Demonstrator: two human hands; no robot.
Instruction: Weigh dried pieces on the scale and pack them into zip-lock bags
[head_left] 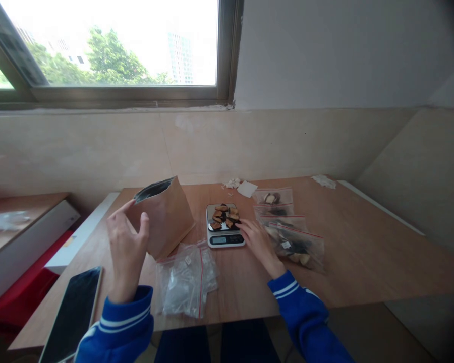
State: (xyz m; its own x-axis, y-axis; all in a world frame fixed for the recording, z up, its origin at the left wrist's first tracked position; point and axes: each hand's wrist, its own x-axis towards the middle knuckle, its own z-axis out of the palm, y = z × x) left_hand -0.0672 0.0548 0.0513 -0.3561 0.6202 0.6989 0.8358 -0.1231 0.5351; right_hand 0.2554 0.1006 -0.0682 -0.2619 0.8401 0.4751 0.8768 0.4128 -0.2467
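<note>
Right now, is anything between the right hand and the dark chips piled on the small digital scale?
Nothing visible: the right hand rests beside the digital scale, fingertips at the dark chips.

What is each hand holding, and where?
Neither clearly grips anything. The left hand is open beside the paper bag; the right hand's fingers reach the scale.

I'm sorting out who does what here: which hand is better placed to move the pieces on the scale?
Probably the right hand: its fingertips rest at the scale beside the dark pieces. The left hand is raised by the brown paper bag.
</note>
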